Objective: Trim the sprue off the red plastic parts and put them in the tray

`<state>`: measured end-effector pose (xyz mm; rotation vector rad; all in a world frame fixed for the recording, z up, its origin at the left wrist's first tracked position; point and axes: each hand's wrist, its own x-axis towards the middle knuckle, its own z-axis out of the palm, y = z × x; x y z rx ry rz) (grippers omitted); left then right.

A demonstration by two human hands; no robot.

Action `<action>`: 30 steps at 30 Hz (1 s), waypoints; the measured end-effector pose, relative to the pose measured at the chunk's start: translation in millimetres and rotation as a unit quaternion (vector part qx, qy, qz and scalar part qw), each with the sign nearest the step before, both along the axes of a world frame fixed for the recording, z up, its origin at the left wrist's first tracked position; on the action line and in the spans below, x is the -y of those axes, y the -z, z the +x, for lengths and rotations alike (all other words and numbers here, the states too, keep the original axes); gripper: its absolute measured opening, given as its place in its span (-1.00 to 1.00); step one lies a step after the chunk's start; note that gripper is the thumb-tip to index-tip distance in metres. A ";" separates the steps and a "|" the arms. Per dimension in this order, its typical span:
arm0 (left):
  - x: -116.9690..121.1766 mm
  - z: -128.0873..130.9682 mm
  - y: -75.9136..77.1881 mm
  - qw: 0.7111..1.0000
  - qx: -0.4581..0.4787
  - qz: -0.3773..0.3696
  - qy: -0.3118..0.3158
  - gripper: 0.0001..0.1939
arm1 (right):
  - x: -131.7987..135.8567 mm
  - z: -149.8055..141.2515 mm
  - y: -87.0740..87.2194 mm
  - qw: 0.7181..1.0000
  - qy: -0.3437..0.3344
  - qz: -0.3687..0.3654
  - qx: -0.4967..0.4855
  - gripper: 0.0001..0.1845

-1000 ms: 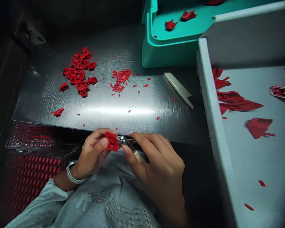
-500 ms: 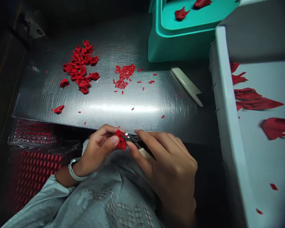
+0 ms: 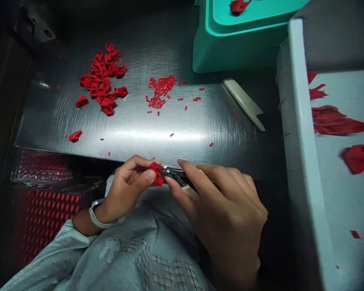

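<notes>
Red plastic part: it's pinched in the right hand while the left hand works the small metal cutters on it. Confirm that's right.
Not quite: the hands are swapped. The head view shows the left hand pinching the red plastic part, while the right hand holds the small metal cutters against it. The rest stands.

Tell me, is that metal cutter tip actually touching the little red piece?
Touching. The head view shows the metal cutter in the right hand with its tip meeting the red plastic piece pinched by the left hand; no gap shows.
</notes>
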<state>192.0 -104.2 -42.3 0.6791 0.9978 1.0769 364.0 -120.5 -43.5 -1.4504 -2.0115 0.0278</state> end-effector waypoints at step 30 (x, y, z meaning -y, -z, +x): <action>-5.6 2.7 -0.5 0.999 0.028 -0.031 -0.029 -0.65 | -17.1 -3.3 1.0 0.998 -0.025 0.022 0.050 -0.56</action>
